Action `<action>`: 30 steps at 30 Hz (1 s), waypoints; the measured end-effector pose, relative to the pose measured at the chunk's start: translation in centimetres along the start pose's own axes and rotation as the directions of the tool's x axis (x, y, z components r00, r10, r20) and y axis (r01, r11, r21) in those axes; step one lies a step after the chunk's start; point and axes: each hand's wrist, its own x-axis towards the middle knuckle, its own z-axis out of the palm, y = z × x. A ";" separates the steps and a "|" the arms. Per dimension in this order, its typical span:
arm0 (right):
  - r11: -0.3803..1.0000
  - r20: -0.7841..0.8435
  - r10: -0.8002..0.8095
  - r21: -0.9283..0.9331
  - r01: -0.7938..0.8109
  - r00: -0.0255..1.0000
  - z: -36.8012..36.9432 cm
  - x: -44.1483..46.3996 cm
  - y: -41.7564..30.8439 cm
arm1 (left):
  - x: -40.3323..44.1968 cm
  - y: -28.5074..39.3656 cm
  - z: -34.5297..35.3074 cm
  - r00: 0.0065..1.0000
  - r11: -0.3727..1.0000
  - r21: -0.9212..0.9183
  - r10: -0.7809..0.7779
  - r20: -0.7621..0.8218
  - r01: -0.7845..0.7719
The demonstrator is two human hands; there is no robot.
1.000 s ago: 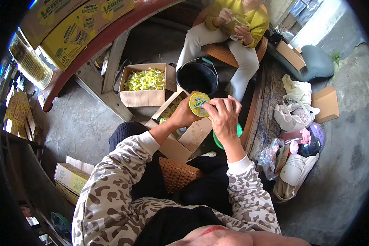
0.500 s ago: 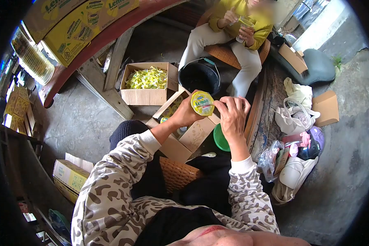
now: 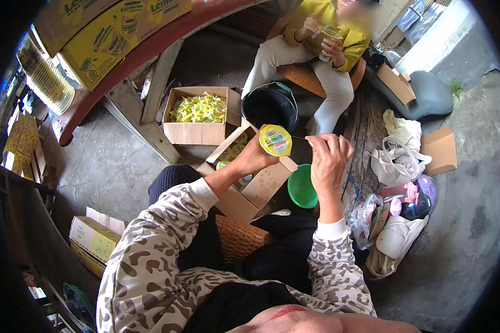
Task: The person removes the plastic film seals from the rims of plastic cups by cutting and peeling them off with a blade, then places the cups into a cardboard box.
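My left hand (image 3: 254, 157) is wrapped round a sealed plastic lemon drink cup (image 3: 275, 142), its printed yellow lid turned up towards me. To the right of it, my right hand (image 3: 329, 159) is closed in a pinch on a thin strip (image 3: 298, 137), which stretches from the lid's edge to the fingertips. Under my hands stands an open cardboard box (image 3: 265, 186), with lemon cups (image 3: 238, 151) partly visible inside. A green tub (image 3: 303, 187) sits beside that box, below my right hand.
Ahead are a box of yellow-and-white scraps (image 3: 198, 107) and a black bucket (image 3: 269, 108). A person in yellow (image 3: 328, 39) sits opposite, holding a clear cup. Printed cartons (image 3: 116, 39) and stacked cups (image 3: 44, 80) are at upper left. Bags (image 3: 397, 161) and a cap (image 3: 395, 236) lie right.
My right hand has moved right, away from the cup, and the thin strip now shows stretched between them. More of the green tub is visible. The left hand has barely shifted.
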 end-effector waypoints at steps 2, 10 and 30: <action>0.999 0.020 0.015 0.031 -0.015 1.000 -0.1 0.0 -0.9 | 0.0 0.2 0.3 0.999 0.998 -0.064 -0.026 -0.018 0.025; 0.991 0.085 0.054 0.120 -0.064 0.995 0.0 0.1 -3.4 | -0.1 -0.3 0.3 0.997 0.988 0.136 0.078 -0.027 -0.073; 0.994 0.099 0.016 0.102 -0.026 0.995 -0.1 0.1 -4.9 | -0.1 -0.2 0.9 0.973 0.947 0.274 0.204 -0.105 -0.169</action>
